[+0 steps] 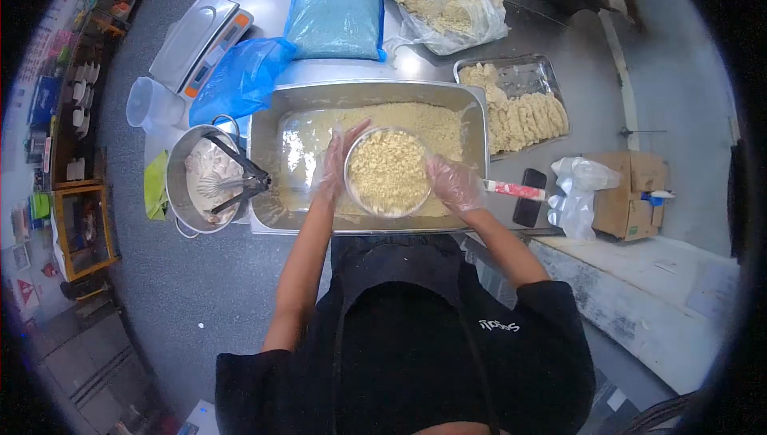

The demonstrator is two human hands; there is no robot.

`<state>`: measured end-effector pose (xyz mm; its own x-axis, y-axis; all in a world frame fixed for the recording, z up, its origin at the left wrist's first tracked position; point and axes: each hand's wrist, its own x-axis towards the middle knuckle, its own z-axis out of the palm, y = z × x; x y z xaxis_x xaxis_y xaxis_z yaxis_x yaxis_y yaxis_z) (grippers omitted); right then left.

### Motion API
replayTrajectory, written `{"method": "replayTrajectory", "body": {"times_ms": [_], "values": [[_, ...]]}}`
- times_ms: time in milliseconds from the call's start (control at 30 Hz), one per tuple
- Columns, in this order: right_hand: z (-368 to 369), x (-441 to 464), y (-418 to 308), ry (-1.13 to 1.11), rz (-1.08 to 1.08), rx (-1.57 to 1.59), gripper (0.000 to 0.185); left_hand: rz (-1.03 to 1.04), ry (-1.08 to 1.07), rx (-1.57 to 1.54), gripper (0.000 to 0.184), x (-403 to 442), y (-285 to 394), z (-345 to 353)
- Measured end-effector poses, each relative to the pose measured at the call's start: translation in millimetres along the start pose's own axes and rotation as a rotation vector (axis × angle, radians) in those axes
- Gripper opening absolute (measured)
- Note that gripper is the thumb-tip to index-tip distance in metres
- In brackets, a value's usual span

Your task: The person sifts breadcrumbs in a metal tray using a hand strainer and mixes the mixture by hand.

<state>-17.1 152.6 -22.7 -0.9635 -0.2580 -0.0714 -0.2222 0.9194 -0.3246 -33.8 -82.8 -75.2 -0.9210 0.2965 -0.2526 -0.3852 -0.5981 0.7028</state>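
Head view: round vessel (387,173) of pale crumbs above a deep metal pan (264,165).
Right hand (454,185) has its gloved fingers closed on the vessel's right rim; left hand (335,162) has its fingers stretched open beside the left rim. Powdery crumbs cover part of the pan's floor; a metal pot (177,183) stands to the left, a tray (539,75) of clumped crumbs to the right.

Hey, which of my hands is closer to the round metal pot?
Left. Your left hand is right of the metal pot, against the nearer side of the round vessel; your right hand is farther right, at the vessel's opposite side.
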Motion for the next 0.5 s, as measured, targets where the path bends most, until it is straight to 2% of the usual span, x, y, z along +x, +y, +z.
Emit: {"method": "replayTrajectory", "body": {"times_ms": [33, 133, 233, 333, 433, 500], "values": [[-2.5, -3.8, -3.1, 0.014, -0.041, -0.004, 0.027, -0.035, -0.025, -0.054, 0.076, -1.0, -0.2, 0.3], [8.3, 6.7, 11.6, -0.04, 0.085, -0.004, 0.028, 0.035, 0.053, 0.077, 0.077, 2.8, -3.7, -1.2], [0.0, -0.7, 2.1, 0.015, -0.004, 0.023, 0.026, 0.007, 0.033, 0.033, 0.076, 0.5, 0.3, -3.6], [2.0, 2.3, 6.9, 0.023, 0.085, 0.021, 0.026, 0.041, 0.036, 0.186, 0.077, -1.0, 2.2, 1.2], [-0.2, 8.4, 8.2, 0.032, 0.122, 0.003, 0.025, 0.114, 0.131, 0.244, 0.076, 1.1, -3.7, -1.9], [-3.9, 2.9, 3.7, 0.036, 0.064, 0.005, 0.026, 0.082, 0.121, 0.202, 0.075, -0.1, -2.8, -5.0]]}}
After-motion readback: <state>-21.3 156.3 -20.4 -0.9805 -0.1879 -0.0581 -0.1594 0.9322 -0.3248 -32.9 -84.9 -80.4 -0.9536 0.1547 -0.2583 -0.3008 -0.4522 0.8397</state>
